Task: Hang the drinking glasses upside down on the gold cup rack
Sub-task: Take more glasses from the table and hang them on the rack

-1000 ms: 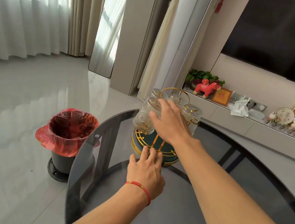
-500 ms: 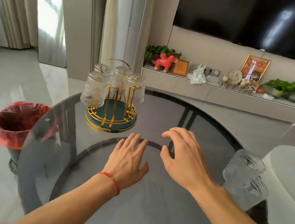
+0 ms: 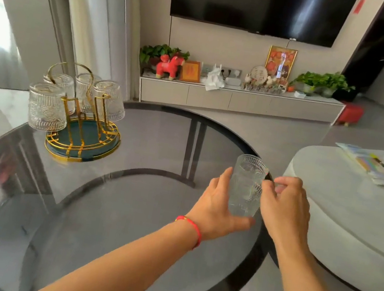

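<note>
- Over at the right edge of the round glass table (image 3: 123,210): left hand (image 3: 217,208) wrapped around an upright glass (image 3: 246,185), thumb under the base side, fingers curled behind it, mouth facing up.
- Right hand (image 3: 285,213) just beside that same glass, fingers half curled, fingertips touching its right side. Looks like a second clear rim sits behind those fingers, but too hidden to tell if anything's actually being held there.
- Far left of the table: gold cup rack (image 3: 82,136) on its green tray base, well apart from both hands.
- Four ribbed glasses (image 3: 47,108) already hanging upside down on the rack's prongs, one prong at the front showing bare.
- Red string bracelet (image 3: 190,227) on the left wrist.
- Off the table to the right, pale round ottoman (image 3: 343,210) with papers on top.
</note>
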`<state>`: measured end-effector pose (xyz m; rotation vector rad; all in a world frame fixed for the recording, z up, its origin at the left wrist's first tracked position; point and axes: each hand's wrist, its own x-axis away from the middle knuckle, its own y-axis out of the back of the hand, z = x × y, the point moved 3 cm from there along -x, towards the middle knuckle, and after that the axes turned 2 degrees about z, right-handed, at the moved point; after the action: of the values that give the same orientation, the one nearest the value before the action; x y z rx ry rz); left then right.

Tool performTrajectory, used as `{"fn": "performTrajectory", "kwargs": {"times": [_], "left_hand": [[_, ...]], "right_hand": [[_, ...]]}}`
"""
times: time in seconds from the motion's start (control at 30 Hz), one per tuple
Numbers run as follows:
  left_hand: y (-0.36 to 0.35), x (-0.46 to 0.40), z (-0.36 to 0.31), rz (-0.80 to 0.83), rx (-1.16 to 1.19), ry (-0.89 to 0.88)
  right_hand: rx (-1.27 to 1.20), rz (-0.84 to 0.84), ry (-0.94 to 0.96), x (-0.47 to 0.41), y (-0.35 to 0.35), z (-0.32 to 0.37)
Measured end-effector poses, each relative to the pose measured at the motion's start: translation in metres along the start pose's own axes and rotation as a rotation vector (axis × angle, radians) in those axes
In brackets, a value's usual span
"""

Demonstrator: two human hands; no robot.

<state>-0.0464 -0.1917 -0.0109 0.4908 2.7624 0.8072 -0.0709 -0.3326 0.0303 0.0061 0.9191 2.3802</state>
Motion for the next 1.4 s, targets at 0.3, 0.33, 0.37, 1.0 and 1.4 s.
{"fn": "performTrajectory", "kwargs": {"times": [0.3, 0.33, 0.37, 1.0, 1.4], "left_hand": [[0.015, -0.010, 0.001, -0.161, -0.119, -0.007], [0.024, -0.006, 0.007, -0.171, -0.125, 0.008], [0.034, 0.000, 0.015, -0.183, -0.113, 0.031], [0.194, 0.056, 0.127, -0.488, 0.454, 0.210], [0.239, 0.059, 0.191, -0.383, -0.671, 0.320]], "right_hand": [[-0.380, 0.331, -0.192, -0.007, -0.016, -0.020], [-0.421, 0.379, -0.188, -0.006, -0.020, -0.019], [-0.442, 0.431, -0.174, -0.004, -0.025, -0.017], [-1.080, 1.050, -0.353, 0.055, -0.200, 0.095], [-0.910, 0.533, -0.073, -0.011, -0.218, 0.195]]}}
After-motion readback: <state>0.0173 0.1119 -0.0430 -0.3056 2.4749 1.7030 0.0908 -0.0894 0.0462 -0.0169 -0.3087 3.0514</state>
